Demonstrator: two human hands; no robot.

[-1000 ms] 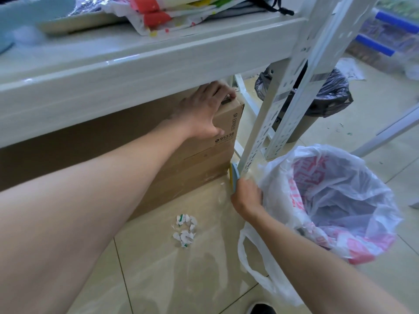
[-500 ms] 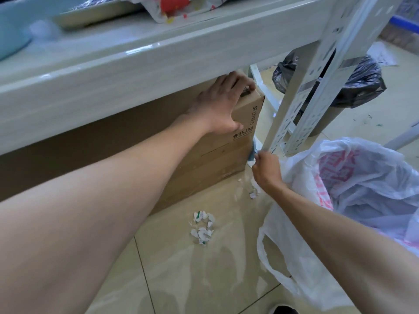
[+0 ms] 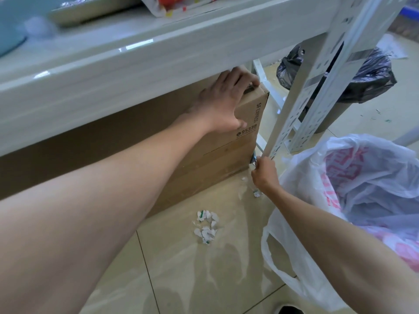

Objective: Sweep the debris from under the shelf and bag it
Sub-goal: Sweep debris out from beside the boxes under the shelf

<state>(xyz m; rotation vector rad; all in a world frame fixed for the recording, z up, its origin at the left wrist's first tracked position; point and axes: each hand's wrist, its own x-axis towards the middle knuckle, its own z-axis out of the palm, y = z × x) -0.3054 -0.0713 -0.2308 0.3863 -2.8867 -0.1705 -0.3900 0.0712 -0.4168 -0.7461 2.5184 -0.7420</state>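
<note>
My left hand [image 3: 223, 103] lies flat on the upper right corner of a brown cardboard box [image 3: 204, 159] that stands under the pale shelf [image 3: 136, 64]. My right hand [image 3: 264, 174] is closed around a small blue tool [image 3: 253, 158], mostly hidden, at the box's lower right corner beside the shelf upright [image 3: 301, 87]. A small heap of torn white and green paper scraps [image 3: 206, 226] lies on the tiled floor in front of the box. A few more scraps [image 3: 256, 193] lie just under my right wrist. A white plastic bag [image 3: 351, 200] with red print gapes open to the right.
A bin lined with a black bag [image 3: 362, 80] stands behind the shelf upright. More bits of litter [image 3: 376, 114] dot the floor beyond it. Bags and a tray sit on the shelf top [image 3: 90, 10]. A dark shoe tip [image 3: 290, 310] shows at the bottom edge.
My right hand has slid with the blue tool to the box's lower corner, and a few scraps now lie beside it. The left hand stays on the box.
</note>
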